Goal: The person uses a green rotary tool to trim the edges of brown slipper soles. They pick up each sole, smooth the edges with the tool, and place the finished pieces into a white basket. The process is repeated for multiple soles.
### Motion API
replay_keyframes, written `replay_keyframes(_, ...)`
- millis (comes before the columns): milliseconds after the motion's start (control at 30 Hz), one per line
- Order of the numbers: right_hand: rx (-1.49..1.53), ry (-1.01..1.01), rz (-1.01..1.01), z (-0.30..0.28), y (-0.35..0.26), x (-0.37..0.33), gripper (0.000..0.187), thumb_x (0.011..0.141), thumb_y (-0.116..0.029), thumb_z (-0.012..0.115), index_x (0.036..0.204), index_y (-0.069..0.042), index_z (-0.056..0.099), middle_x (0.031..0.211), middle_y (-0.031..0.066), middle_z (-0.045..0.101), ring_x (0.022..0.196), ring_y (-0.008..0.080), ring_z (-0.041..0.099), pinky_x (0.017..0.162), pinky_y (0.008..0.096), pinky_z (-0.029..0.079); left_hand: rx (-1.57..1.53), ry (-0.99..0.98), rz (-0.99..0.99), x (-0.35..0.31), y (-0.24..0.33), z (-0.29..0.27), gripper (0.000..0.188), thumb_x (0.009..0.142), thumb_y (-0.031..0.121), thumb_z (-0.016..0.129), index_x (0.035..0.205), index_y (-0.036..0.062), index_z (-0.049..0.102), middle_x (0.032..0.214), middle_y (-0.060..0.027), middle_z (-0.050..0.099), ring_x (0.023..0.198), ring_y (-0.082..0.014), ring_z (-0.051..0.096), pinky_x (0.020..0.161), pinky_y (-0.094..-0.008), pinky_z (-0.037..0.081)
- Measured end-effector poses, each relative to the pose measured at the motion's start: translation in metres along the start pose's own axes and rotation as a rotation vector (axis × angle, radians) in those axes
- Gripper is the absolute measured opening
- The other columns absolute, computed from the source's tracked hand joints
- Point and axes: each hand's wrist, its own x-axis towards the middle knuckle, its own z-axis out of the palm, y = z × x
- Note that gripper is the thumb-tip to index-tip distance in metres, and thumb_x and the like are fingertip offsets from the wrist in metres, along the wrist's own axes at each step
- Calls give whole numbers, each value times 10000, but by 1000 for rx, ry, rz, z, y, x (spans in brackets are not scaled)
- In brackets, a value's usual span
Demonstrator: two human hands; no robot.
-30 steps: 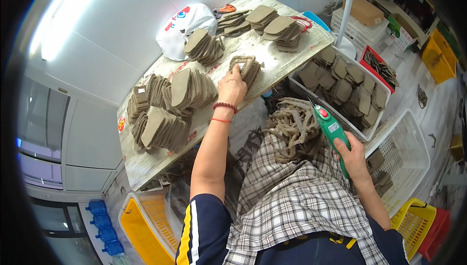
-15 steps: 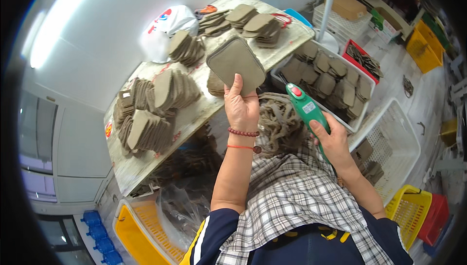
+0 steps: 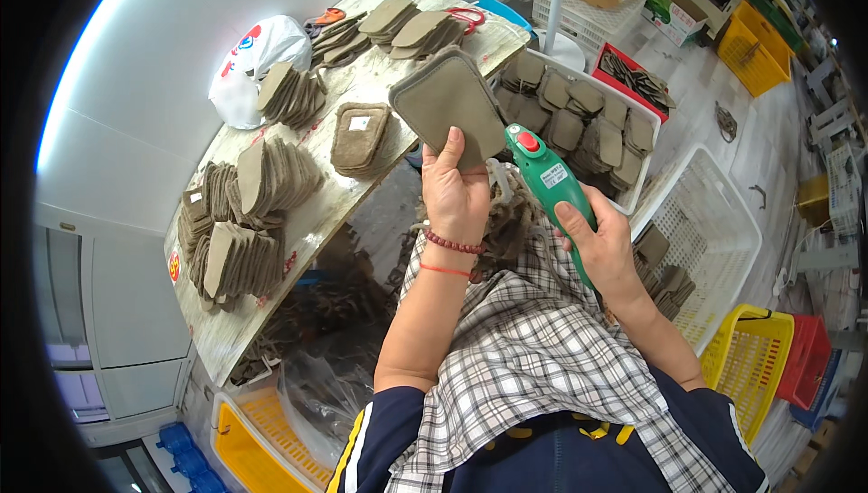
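Our left hand (image 3: pixel 457 193) pinches 1 pad (image 3: pixel 449 99) near the table (image 3: pixel 362 77), our right hand (image 3: pixel 601 241) curls round the green tool (image 3: pixel 550 181); let's keep the pad steady, gripped clear of the tip

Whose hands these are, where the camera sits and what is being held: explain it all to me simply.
No robot here: a person is working bare-handed. The view comes from a wide fisheye camera worn on that person's head and looking down, which is why straight edges bend. The left hand holds up a flat brown pad with rounded corners. The right hand grips a green handheld tool. On the table lie stacks of similar pads and a white plastic bag.
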Motion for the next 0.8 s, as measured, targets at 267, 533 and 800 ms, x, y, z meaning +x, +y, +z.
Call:
replay_keyframes(267, 10, 16, -3, -7, -4, 7, 472, 917, -378, 639, 1165, 20, 585, 726, -4, 570, 598, 57, 505, 553, 214, 431, 69, 42, -111, -22, -9, -3, 300, 910, 2, 592, 1195, 60, 516, 1168, -56, 617, 1076, -194, 600, 951, -342, 490)
replay_keyframes(533, -9, -41, 43, -23, -11, 12, 440, 921, -375, 631, 1124, 14, 595, 743, 9, 574, 622, 62, 516, 564, 225, 448, 164, -17, -225, -39, 0, -16, 300, 908, 5, 586, 1197, 43, 517, 1183, -88, 613, 1080, -206, 605, 933, -364, 503)
replay_keyframes(800, -71, -172, 83, -52, -7, 6, 472, 912, -379, 641, 1160, 18, 581, 759, 14, 580, 629, 66, 523, 574, 225, 453, 374, -106, -314, -32, 39, -22, 340, 872, -41, 578, 1205, 10, 526, 1141, -114, 629, 1037, -197, 628, 883, -358, 532)
